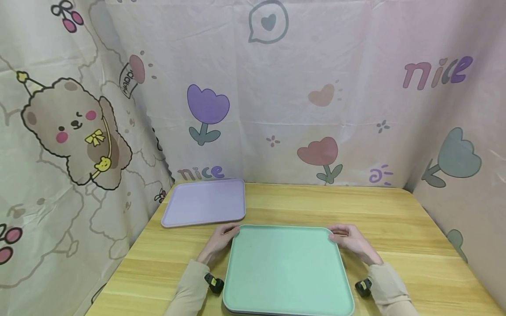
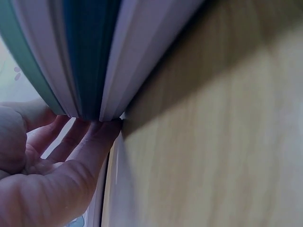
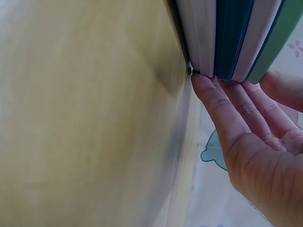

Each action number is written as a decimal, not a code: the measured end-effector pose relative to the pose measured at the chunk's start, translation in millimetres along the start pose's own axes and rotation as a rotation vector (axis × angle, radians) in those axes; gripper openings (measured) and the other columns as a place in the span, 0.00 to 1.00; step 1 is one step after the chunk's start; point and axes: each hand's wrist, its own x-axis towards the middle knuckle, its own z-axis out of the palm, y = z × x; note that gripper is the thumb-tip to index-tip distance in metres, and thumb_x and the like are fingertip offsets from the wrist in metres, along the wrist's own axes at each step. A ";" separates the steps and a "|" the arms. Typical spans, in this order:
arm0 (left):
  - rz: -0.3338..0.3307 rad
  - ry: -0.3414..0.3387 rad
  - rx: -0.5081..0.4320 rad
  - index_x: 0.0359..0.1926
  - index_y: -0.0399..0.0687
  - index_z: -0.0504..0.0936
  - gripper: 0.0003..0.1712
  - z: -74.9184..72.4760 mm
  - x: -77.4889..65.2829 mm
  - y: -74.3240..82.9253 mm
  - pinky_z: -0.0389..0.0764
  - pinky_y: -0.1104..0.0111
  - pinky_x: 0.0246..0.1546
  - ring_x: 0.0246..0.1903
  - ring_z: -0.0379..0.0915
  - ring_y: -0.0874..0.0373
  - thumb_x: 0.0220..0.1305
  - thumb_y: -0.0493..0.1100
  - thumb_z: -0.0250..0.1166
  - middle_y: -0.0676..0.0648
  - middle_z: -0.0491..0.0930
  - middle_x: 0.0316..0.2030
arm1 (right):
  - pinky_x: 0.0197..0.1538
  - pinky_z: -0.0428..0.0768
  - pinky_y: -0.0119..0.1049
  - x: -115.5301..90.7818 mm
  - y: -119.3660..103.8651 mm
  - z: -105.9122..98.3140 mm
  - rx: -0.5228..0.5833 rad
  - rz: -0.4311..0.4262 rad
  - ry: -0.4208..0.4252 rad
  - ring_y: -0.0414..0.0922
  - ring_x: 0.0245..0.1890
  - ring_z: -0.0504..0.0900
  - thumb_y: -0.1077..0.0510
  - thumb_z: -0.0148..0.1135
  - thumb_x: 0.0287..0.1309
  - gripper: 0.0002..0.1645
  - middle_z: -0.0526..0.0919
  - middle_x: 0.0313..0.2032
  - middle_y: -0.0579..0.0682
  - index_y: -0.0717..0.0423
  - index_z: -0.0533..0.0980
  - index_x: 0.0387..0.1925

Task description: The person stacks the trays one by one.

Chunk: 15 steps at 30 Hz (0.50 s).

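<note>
At the far corners of a tray stack [image 1: 288, 274], the left hand [image 1: 220, 240] and right hand [image 1: 353, 241] have their fingers bent against the edges, gripping it from both sides, thumbs up by the green tray [image 1: 286, 254]. Under that one it's pale, dark teal, pale, all at the near side of a wooden table [image 1: 395, 224]. Lilac tray's [image 1: 205, 202] lying farther back on the left, cartoon-print curtain [image 1: 269, 103] behind.

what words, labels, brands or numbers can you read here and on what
"nice": pale backdrop, upper right
"nice": backdrop, above the lilac tray
"HAPP", last letter unclear: backdrop, beside the printed bear
Black wrist devices: any markings too small to read
Green tray: no text visible
</note>
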 end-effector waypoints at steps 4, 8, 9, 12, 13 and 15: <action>-0.002 -0.001 0.000 0.64 0.28 0.73 0.24 0.6 -0.1 -0.1 0.70 0.46 0.70 0.66 0.69 0.36 0.77 0.42 0.54 0.31 0.77 0.62 | 0.48 0.83 0.29 -1.6 -0.2 -0.2 0.000 0.003 -0.011 0.35 0.45 0.80 0.61 0.61 0.67 0.30 0.79 0.57 0.71 0.77 0.68 0.63; -0.001 -0.013 -0.004 0.64 0.28 0.73 0.24 -0.3 0.7 -1.7 0.70 0.47 0.70 0.66 0.69 0.36 0.77 0.42 0.54 0.30 0.76 0.62 | 0.48 0.83 0.29 -2.3 -1.1 0.2 -0.005 0.008 -0.004 0.36 0.46 0.80 0.61 0.61 0.67 0.30 0.79 0.57 0.72 0.77 0.68 0.63; -0.004 -0.017 -0.015 0.64 0.28 0.73 0.24 -1.0 0.6 -2.0 0.72 0.49 0.69 0.65 0.70 0.37 0.77 0.43 0.54 0.30 0.76 0.62 | 0.48 0.83 0.29 -2.2 -1.6 0.5 -0.007 0.007 -0.002 0.36 0.46 0.80 0.61 0.61 0.67 0.29 0.79 0.57 0.72 0.77 0.68 0.63; 0.016 -0.031 -0.070 0.63 0.26 0.73 0.25 -5.8 0.4 -5.3 0.78 0.60 0.65 0.61 0.76 0.47 0.77 0.44 0.55 0.31 0.78 0.61 | 0.49 0.83 0.29 -1.5 -1.6 1.3 -0.013 0.010 -0.003 0.37 0.46 0.81 0.61 0.61 0.67 0.29 0.80 0.56 0.71 0.77 0.68 0.63; 0.030 -0.021 -0.091 0.62 0.26 0.74 0.25 -8.3 0.5 -6.8 0.80 0.64 0.62 0.58 0.79 0.51 0.76 0.44 0.56 0.31 0.79 0.59 | 0.49 0.83 0.29 -1.3 -1.6 1.6 -0.015 0.013 -0.002 0.37 0.45 0.81 0.61 0.61 0.67 0.30 0.80 0.56 0.70 0.77 0.68 0.63; 0.079 0.009 -0.140 0.61 0.27 0.76 0.25 -14.6 0.4 -10.8 0.83 0.69 0.54 0.52 0.81 0.58 0.75 0.44 0.58 0.33 0.82 0.56 | 0.49 0.84 0.30 -0.9 -1.1 1.7 -0.014 0.022 -0.004 0.38 0.45 0.82 0.60 0.61 0.67 0.30 0.80 0.55 0.70 0.77 0.68 0.63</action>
